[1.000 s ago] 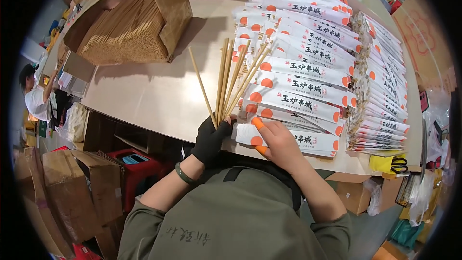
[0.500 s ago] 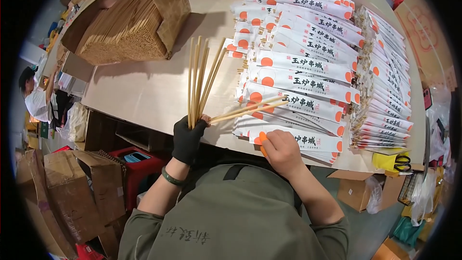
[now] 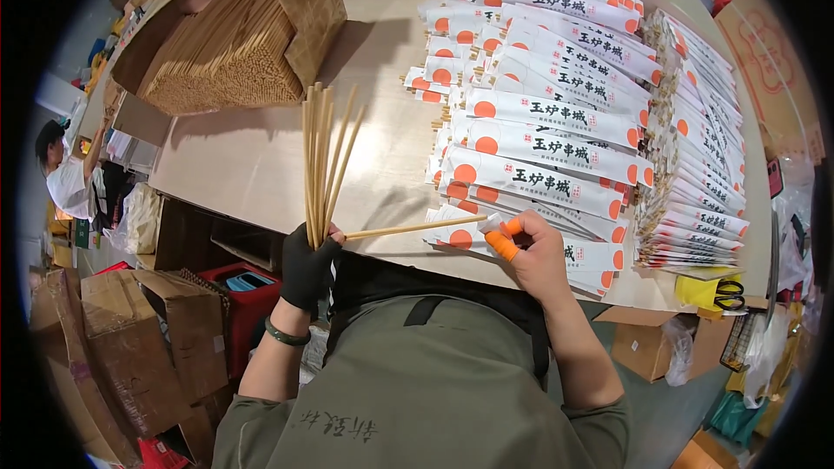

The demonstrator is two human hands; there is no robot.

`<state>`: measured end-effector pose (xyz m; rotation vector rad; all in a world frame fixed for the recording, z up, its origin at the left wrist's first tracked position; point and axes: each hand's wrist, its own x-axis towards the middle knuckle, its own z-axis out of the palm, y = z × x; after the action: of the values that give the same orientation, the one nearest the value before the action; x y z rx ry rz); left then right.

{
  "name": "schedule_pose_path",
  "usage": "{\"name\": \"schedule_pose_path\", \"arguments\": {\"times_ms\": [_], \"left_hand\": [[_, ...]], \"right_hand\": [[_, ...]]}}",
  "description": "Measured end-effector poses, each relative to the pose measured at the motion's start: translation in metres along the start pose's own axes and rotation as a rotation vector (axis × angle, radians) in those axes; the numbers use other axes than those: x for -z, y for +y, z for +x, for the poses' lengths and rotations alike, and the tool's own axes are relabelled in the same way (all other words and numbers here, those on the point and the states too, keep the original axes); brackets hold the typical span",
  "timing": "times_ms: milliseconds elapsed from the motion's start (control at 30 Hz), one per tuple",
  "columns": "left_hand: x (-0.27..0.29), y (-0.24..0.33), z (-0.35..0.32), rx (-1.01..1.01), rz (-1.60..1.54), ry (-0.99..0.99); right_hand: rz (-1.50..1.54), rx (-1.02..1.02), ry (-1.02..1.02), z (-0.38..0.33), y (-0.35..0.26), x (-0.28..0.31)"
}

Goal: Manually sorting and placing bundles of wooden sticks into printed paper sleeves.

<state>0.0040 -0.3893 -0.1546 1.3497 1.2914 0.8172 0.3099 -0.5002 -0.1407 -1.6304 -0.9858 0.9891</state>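
My left hand (image 3: 309, 267), in a black fingerless-style glove, is closed around a bundle of wooden chopsticks (image 3: 314, 165) that fan upward. From the same grip, a pair of chopsticks (image 3: 408, 228) points right, toward my other hand. Orange covers wrap fingers of my right hand (image 3: 537, 254), which pinches the end of a white paper sleeve (image 3: 493, 222). The chopstick tips meet that sleeve end; whether they are inside it I cannot tell. Just beyond and beneath the right hand lie stacked white chopstick sleeves (image 3: 539, 182) with orange dots, several with sticks in them.
An open cardboard box (image 3: 314, 22) full of loose chopsticks (image 3: 221, 56) lies at the table's far left. More filled sleeves (image 3: 695, 156) are piled at the right. Scissors (image 3: 728, 295) rest by the right edge. Cardboard boxes (image 3: 122, 330) stand on the left; another person (image 3: 69, 174) is beyond.
My left hand has shifted left and slightly down with the chopsticks. The right hand has risen a little and now pinches a sleeve end at the tips of the sideways pair.
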Motion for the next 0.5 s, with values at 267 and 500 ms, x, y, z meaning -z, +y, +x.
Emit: {"name": "schedule_pose_path", "arguments": {"times_ms": [267,500], "left_hand": [[0.016,0.015,0.005,0.030,0.116,-0.094],[0.020,0.021,0.007,0.021,0.135,-0.140]], "right_hand": [[0.023,0.052,-0.061,-0.003,-0.004,0.002],[-0.070,0.108,-0.097,-0.003,0.002,0.006]]}}
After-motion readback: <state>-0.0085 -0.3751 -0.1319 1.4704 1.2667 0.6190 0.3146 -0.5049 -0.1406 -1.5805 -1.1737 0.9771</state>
